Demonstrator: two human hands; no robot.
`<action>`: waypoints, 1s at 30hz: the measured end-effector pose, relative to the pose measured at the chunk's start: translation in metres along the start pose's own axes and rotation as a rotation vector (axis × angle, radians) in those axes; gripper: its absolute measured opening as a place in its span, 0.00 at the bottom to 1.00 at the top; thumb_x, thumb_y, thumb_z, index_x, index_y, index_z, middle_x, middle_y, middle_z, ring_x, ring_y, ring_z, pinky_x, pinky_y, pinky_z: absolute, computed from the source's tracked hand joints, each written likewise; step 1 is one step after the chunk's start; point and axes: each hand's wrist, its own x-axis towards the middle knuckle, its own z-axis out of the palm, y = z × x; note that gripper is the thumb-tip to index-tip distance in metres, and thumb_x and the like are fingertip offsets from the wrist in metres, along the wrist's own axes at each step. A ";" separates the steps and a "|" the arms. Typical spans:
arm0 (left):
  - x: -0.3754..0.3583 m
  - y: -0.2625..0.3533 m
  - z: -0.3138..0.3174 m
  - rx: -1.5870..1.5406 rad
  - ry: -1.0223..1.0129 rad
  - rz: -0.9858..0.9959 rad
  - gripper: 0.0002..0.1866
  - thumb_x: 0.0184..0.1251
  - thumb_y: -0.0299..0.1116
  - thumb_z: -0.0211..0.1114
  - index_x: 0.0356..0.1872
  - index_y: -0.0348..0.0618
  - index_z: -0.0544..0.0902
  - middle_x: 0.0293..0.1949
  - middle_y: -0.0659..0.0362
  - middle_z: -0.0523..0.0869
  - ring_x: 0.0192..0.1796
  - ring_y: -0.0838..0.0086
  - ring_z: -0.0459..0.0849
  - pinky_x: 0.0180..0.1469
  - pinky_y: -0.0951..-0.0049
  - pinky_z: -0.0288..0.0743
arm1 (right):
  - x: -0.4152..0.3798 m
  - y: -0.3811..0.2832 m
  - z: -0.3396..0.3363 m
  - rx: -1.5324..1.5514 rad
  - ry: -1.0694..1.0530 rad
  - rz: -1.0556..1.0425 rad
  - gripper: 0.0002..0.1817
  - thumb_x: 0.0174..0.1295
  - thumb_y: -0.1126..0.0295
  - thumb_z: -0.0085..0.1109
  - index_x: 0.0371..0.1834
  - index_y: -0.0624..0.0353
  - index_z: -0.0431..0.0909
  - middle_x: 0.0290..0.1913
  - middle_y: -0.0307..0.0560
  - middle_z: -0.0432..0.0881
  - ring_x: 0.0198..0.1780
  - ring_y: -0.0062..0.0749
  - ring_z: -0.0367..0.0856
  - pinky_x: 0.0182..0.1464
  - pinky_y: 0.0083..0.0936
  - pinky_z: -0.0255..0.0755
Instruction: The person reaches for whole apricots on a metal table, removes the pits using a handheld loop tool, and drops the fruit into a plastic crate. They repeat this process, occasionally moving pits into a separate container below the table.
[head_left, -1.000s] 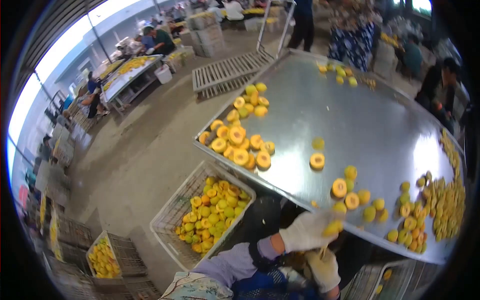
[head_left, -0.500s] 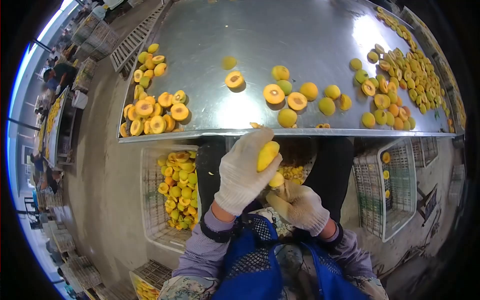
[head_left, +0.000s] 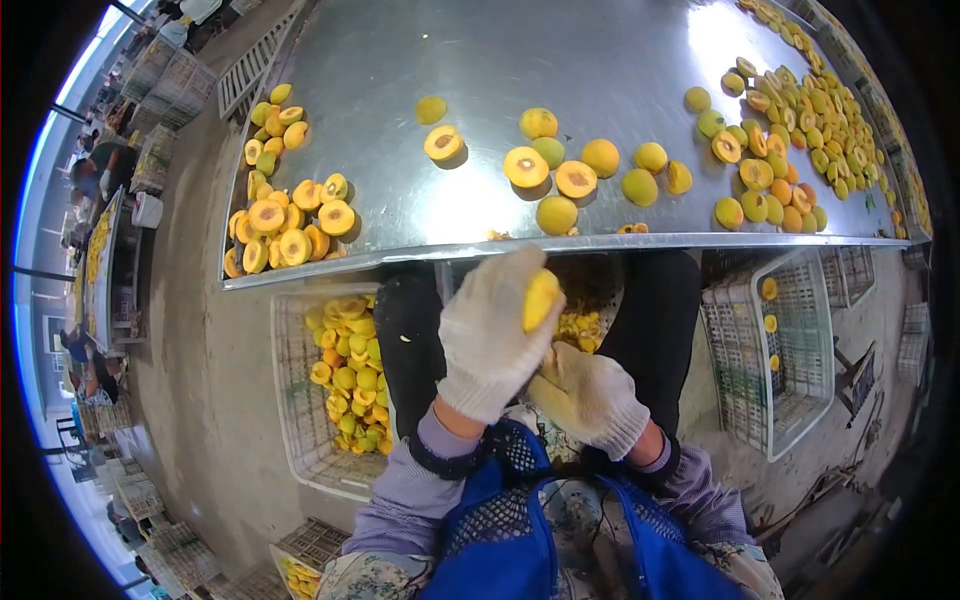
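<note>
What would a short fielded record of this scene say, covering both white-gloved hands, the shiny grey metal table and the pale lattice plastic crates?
left hand: white knit glove, holding a smooth yellow fruit
right hand: white knit glove, fingers curled, beside the left; contents hidden
table: halved orange-yellow fruit and uncut-looking yellow-green fruit
crate by left knee: many fruit pieces
crate by right knee: a few yellow pieces visible
</note>
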 end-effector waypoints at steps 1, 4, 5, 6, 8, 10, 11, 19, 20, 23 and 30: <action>0.000 -0.004 0.002 0.021 -0.001 -0.019 0.24 0.55 0.34 0.73 0.53 0.44 0.78 0.47 0.54 0.84 0.46 0.61 0.85 0.50 0.67 0.80 | 0.001 -0.001 -0.001 0.000 -0.001 0.002 0.15 0.65 0.56 0.56 0.40 0.58 0.77 0.29 0.48 0.81 0.32 0.46 0.82 0.35 0.34 0.76; 0.005 -0.006 -0.003 -0.283 -0.097 -0.234 0.22 0.61 0.38 0.69 0.55 0.41 0.77 0.48 0.53 0.84 0.47 0.66 0.85 0.53 0.70 0.78 | 0.002 -0.007 -0.006 -0.005 0.008 0.071 0.15 0.63 0.56 0.60 0.35 0.58 0.75 0.26 0.51 0.79 0.30 0.50 0.81 0.33 0.36 0.75; 0.004 -0.007 -0.006 -0.606 -0.192 -0.437 0.22 0.66 0.40 0.66 0.56 0.39 0.76 0.49 0.53 0.84 0.47 0.68 0.84 0.53 0.72 0.77 | 0.000 -0.011 -0.009 0.028 0.038 0.033 0.14 0.63 0.57 0.60 0.36 0.57 0.75 0.25 0.51 0.80 0.30 0.48 0.83 0.33 0.36 0.75; 0.002 -0.013 -0.006 -0.604 -0.192 -0.440 0.22 0.66 0.40 0.66 0.56 0.39 0.76 0.49 0.53 0.84 0.47 0.68 0.84 0.53 0.72 0.77 | -0.001 -0.015 -0.012 0.064 0.069 -0.005 0.13 0.63 0.57 0.60 0.36 0.55 0.76 0.25 0.51 0.81 0.30 0.46 0.84 0.32 0.36 0.76; -0.002 -0.029 -0.003 -1.241 -0.187 -0.692 0.24 0.75 0.47 0.55 0.59 0.35 0.75 0.50 0.50 0.84 0.48 0.69 0.83 0.55 0.73 0.75 | -0.004 -0.018 -0.019 0.219 0.040 0.029 0.13 0.63 0.57 0.60 0.37 0.55 0.76 0.25 0.51 0.81 0.30 0.46 0.84 0.32 0.35 0.76; -0.004 -0.024 -0.009 -1.290 -0.217 -0.686 0.29 0.79 0.52 0.44 0.59 0.33 0.74 0.49 0.49 0.84 0.49 0.68 0.83 0.55 0.72 0.76 | -0.005 -0.017 -0.020 0.376 0.006 0.070 0.13 0.63 0.57 0.60 0.37 0.55 0.76 0.26 0.51 0.81 0.30 0.45 0.83 0.33 0.34 0.75; -0.004 -0.020 -0.012 -1.275 -0.211 -0.683 0.31 0.79 0.54 0.42 0.59 0.32 0.74 0.48 0.46 0.83 0.46 0.65 0.84 0.50 0.70 0.79 | -0.004 -0.015 -0.019 0.407 0.004 0.027 0.13 0.63 0.57 0.61 0.38 0.55 0.76 0.26 0.50 0.81 0.30 0.46 0.83 0.34 0.33 0.75; -0.009 0.003 -0.018 -1.223 -0.173 -0.593 0.35 0.78 0.58 0.39 0.61 0.31 0.71 0.50 0.43 0.82 0.49 0.61 0.84 0.55 0.63 0.79 | -0.003 -0.016 -0.014 0.394 0.090 -0.051 0.13 0.63 0.58 0.61 0.39 0.55 0.76 0.27 0.52 0.81 0.31 0.47 0.83 0.34 0.33 0.75; -0.012 0.006 -0.016 -1.223 -0.175 -0.593 0.35 0.78 0.58 0.39 0.61 0.31 0.71 0.50 0.43 0.82 0.49 0.61 0.84 0.55 0.63 0.79 | -0.004 -0.020 -0.018 0.366 0.092 -0.035 0.13 0.63 0.58 0.60 0.39 0.56 0.76 0.27 0.52 0.81 0.31 0.47 0.83 0.34 0.34 0.75; -0.019 0.014 -0.011 -1.195 -0.061 -0.410 0.39 0.73 0.62 0.48 0.66 0.31 0.66 0.55 0.43 0.79 0.53 0.59 0.82 0.57 0.62 0.77 | -0.008 -0.017 -0.017 0.396 0.066 -0.035 0.13 0.64 0.58 0.60 0.39 0.56 0.76 0.27 0.51 0.81 0.31 0.47 0.83 0.34 0.33 0.75; -0.015 0.014 -0.015 -1.083 -0.074 -0.278 0.38 0.73 0.60 0.52 0.66 0.32 0.66 0.58 0.43 0.77 0.55 0.59 0.82 0.59 0.62 0.76 | -0.009 -0.019 -0.028 0.787 -0.232 0.081 0.12 0.66 0.60 0.58 0.41 0.57 0.76 0.22 0.39 0.78 0.25 0.28 0.79 0.32 0.28 0.73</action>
